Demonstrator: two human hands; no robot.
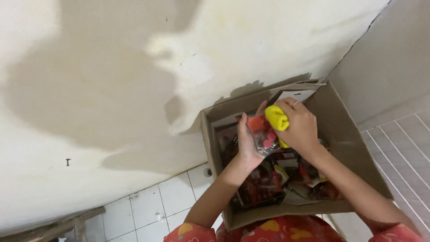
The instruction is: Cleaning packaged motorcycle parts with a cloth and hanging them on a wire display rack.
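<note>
We look down at 2 bare hands over an open brown cardboard box (pixel 345 134) set against a stained white wall (pixel 112 80). Our left hand (pixel 247 144) holds up a shiny red plastic packet (pixel 264 134) above the box's middle, while our right hand (pixel 301 127) is closed around a bright yellow cloth (pixel 277 118) pressed against it. We judge a wiping step is in hand; next calls for steady grip and even strokes. More red packets (pixel 268 183) fill the box.

A cream plaster wall (pixel 134 67) with large damp grey-brown stains meets a white square-tiled floor (pixel 148 210). A weathered wooden plank (pixel 58 224) sits bottom left.
</note>
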